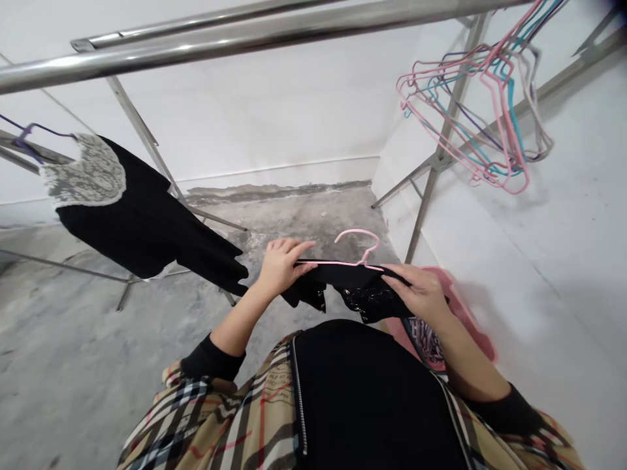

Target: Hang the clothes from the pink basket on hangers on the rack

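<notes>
Between my hands, in front of my body, a black garment (337,275) with shiny decorated parts hangs on a pink hanger (361,237). The hanger's hook points up, and its shoulders run along the garment's top edge. My left hand (284,262) pinches the garment and hanger at the left end, thumb and fingers on either side of the edge. At the right end my right hand (420,288) is closed on the black cloth near the hanger's arm. The garment's lower part is mostly hidden by my body and hands.
A metal clothes rack (235,40) crosses above. Several wire hangers (499,117) hang together at the right. At left, a black top with a lace collar (147,222) hangs from a purple hanger (30,134). A pink basin (465,320) stands by the right wall.
</notes>
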The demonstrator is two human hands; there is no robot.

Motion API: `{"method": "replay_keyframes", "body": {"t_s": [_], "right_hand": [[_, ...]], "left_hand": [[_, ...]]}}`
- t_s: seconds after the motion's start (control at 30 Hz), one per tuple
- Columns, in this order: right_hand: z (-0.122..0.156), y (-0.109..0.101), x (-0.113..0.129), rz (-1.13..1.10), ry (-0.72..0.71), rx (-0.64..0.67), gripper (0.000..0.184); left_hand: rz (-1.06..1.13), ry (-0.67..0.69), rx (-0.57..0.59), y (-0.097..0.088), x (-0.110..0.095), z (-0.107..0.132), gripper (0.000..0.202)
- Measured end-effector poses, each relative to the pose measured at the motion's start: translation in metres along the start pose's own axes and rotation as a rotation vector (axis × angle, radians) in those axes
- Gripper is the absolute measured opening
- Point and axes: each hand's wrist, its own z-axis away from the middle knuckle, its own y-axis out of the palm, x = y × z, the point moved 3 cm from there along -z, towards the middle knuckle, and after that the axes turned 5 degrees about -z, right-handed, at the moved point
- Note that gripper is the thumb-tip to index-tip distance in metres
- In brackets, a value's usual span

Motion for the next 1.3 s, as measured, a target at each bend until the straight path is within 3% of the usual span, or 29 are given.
{"method": "replay_keyframes", "body": {"t_s": [0.07,0.17,0.3,0.47,0.63,0.77,0.9,1.03,1.2,1.3], "right_hand": [[-0.004,-0.001,0.002,-0.005,0.048,0.029,0.02],[-0.009,-0.007,-0.002,0.045,0.195,0.142,0.024],[-0.008,-0.02,-0.019,0.053,0.342,0.331,0.025],[0.005,-0.022,-0.031,-0.193,0.44,0.426,0.035],[0.013,-0.015,-0.014,-0.264,0.345,0.298,0.033],[0.014,-0.021,-0.003,-0.239,0.231,0.139,0.024],[0.012,-0.025,0.003,-0.204,0.158,0.076,0.02],[0.007,-0.022,0.01,-0.152,0.113,0.074,0.018],[0.004,-0.009,0.017,-0.129,0.123,0.149,0.022],[0.006,-0.005,0.017,-0.111,0.169,0.131,0.025]], "left_hand": [[0.133,0.061,-0.009,0.007,-0.001,0.0,0.032],[0.218,0.052,-0.111,0.008,0.001,0.001,0.025],[0.216,0.025,-0.187,-0.006,0.011,-0.002,0.021],[0.169,-0.089,-0.234,-0.024,0.028,-0.008,0.026],[0.038,-0.104,-0.329,-0.028,0.035,-0.007,0.025],[-0.103,-0.299,-0.536,-0.029,0.047,0.007,0.029],[-0.004,-0.489,-0.528,-0.027,0.057,0.013,0.021],[0.055,-0.521,-0.551,-0.035,0.042,0.009,0.015],[0.053,-0.279,-0.488,-0.04,0.002,0.004,0.02],[-0.053,-0.224,-0.484,-0.042,-0.005,0.0,0.025]]}}
